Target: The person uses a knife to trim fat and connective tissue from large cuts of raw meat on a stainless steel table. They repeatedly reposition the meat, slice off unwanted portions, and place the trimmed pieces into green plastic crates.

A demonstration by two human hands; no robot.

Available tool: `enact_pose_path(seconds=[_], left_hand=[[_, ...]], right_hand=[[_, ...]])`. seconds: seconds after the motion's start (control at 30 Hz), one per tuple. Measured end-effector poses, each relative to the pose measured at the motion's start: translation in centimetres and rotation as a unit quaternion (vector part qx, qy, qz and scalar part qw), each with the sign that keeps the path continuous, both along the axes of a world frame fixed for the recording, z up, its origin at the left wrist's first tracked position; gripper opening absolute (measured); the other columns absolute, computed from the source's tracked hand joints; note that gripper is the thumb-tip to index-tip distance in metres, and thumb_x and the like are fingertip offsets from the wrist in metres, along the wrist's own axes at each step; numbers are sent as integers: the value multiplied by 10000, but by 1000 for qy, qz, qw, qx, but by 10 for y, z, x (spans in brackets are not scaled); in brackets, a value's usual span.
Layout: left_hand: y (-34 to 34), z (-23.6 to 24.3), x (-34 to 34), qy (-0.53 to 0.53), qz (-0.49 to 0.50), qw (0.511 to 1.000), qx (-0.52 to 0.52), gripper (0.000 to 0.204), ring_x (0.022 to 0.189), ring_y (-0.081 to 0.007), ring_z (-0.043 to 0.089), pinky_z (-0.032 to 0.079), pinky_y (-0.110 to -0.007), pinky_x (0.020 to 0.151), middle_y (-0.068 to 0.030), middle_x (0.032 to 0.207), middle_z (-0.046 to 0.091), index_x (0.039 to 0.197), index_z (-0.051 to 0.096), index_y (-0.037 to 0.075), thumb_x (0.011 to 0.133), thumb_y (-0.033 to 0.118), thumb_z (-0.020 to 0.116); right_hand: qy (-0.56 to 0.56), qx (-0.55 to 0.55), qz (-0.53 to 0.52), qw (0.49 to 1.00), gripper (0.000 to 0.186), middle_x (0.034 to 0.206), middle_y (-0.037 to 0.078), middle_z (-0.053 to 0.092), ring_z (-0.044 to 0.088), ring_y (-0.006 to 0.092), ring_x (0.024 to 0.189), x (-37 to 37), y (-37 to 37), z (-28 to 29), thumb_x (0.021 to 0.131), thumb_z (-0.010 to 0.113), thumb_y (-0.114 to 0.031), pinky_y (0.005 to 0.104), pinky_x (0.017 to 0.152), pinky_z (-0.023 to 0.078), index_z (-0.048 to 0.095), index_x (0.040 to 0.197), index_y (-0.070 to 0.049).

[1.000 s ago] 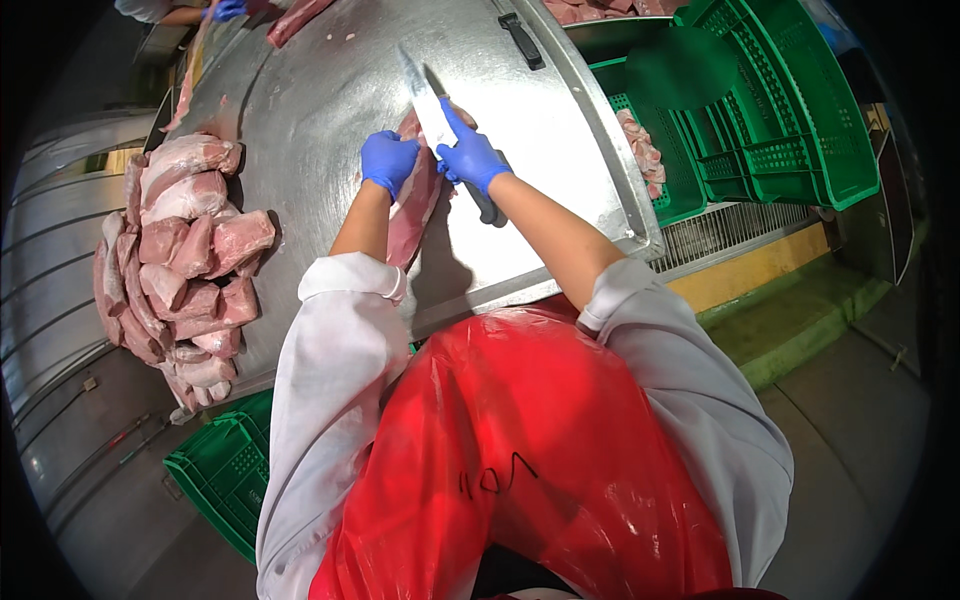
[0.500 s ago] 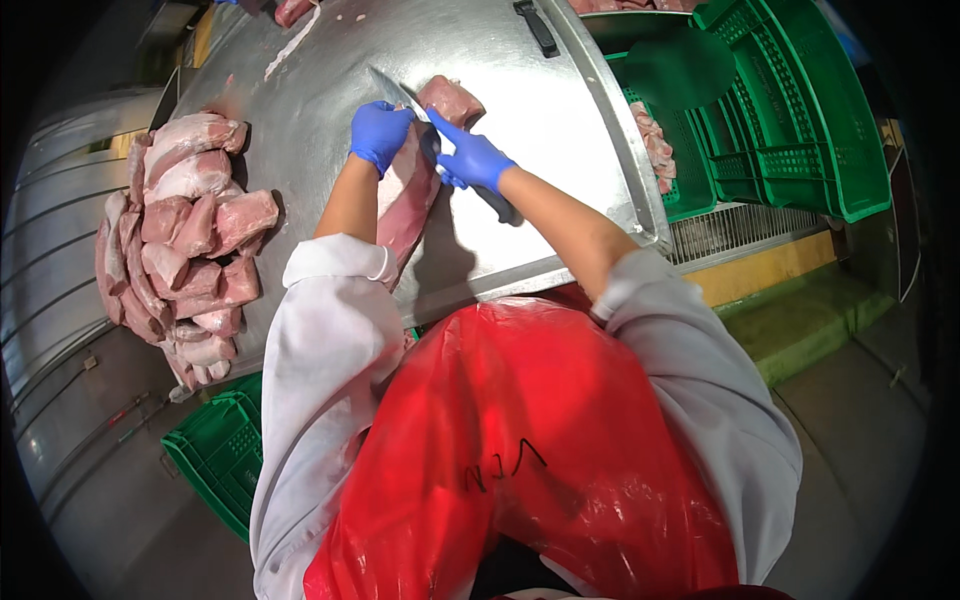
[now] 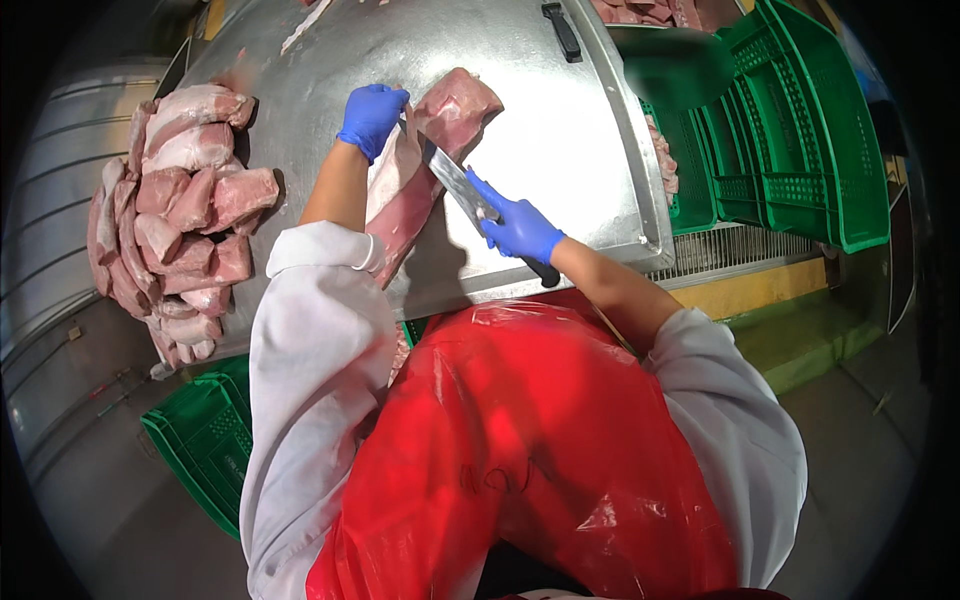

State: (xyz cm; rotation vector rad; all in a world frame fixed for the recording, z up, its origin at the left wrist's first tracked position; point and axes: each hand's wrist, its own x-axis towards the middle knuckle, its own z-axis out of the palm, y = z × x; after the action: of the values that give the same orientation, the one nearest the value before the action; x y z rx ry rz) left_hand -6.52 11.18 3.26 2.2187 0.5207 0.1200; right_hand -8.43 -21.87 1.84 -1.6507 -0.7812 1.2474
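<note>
My left hand (image 3: 372,118), in a blue glove, is closed on a pale strip (image 3: 408,130) at the upper side of a long piece of pink meat (image 3: 457,103), which lies diagonally on the steel table (image 3: 510,170). My right hand (image 3: 522,230), also gloved in blue, grips the dark handle of a long knife (image 3: 448,172). The blade angles up toward my left hand, across the meat. A heaped pile of pink meat pieces (image 3: 190,205) rests at the table's left.
A black-handled tool (image 3: 562,30) lies at the table's top right. Green crates (image 3: 810,180) stand to the right, one holding meat scraps (image 3: 662,158). More meat (image 3: 640,10) is behind. Another green crate (image 3: 195,430) is below left. My red apron meets the table's near edge.
The knife has been drawn down and right with my right hand. My left hand has risen up and left, and more of the meat's far end now shows.
</note>
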Motion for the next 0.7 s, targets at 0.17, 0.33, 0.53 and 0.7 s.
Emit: enact_pose_path(seconds=[0.17,0.33,0.53,0.7], left_hand=[[-43,36,12,51,51,991,-114,163,604,-125,553,441,-283,565,-52,674,607,742,655,8,854,126,644],[-1,24,-4,68,49,996,-43,239,637,-193,623,489,-345,608,-113,716,656,789,683,-22,892,180,609],[-38,60,-7,-17,116,952,-282,174,564,-140,533,442,-299,552,-64,675,600,744,638,-10,872,107,631],[-13,66,-18,-30,160,920,-356,69,608,-112,521,425,-250,568,-31,732,582,851,640,27,886,82,617]], right_hand=[[-57,-2,-42,998,734,742,76,640,599,158,553,25,43,-8,990,516,-242,317,536,558,129,1595,-396],[5,25,-5,1000,739,741,88,637,601,152,554,-3,0,-13,987,530,-220,305,533,556,142,1602,-349],[-7,-2,-2,1000,752,739,87,631,588,132,546,11,53,10,983,526,-183,298,524,550,135,1609,-328],[26,-19,34,999,757,776,77,641,590,122,555,-17,20,-2,981,527,-174,288,535,549,134,1613,-315]])
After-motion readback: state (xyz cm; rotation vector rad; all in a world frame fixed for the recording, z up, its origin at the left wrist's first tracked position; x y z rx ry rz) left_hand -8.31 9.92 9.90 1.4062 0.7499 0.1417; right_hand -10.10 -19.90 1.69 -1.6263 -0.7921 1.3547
